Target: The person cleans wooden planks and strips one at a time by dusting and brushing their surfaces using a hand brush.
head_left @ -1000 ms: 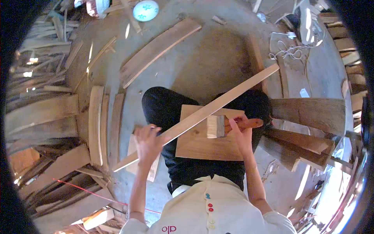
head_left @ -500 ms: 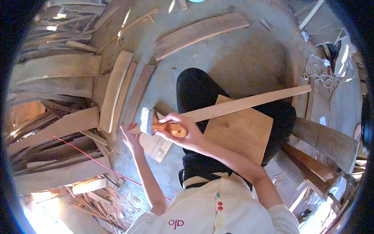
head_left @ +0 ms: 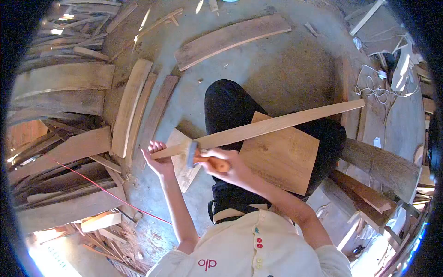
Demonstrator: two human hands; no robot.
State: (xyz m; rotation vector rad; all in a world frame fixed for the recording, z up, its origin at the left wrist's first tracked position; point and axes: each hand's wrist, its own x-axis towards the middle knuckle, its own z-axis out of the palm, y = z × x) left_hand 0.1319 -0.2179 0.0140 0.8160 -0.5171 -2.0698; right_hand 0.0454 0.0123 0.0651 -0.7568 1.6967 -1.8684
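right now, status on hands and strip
Left hand at end of strip. Right hand gripping brush over strip. Strip crosses above board. Nothing seen blocking.

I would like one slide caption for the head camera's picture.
The left hand holds one end of a long wooden strip while the right hand holds a brush near that end.
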